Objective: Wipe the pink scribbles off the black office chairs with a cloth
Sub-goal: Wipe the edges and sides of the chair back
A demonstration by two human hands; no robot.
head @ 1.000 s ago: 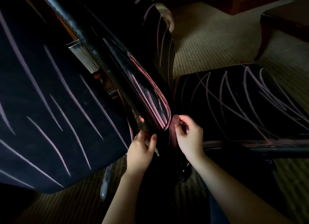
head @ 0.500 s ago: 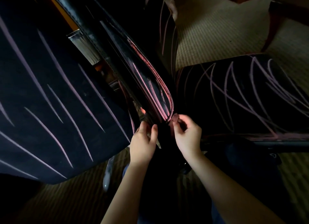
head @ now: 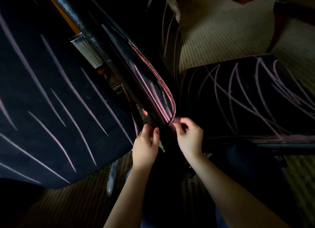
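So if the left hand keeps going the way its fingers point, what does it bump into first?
The shiny black armrest with pink streaks. The left hand points up at its lower end, and the fingertips look nearly on it, though depth is hard to judge in this dim view.

The scene is dim. Light falls from the upper right onto the carpet (head: 213, 40), and the lower frame sinks into deep shadow. The glossy chair armrest (head: 150, 91) shows a weak sheen. Straight lines bow near the edges. The right hand (head: 190, 139) has slightly blurred fingertips.
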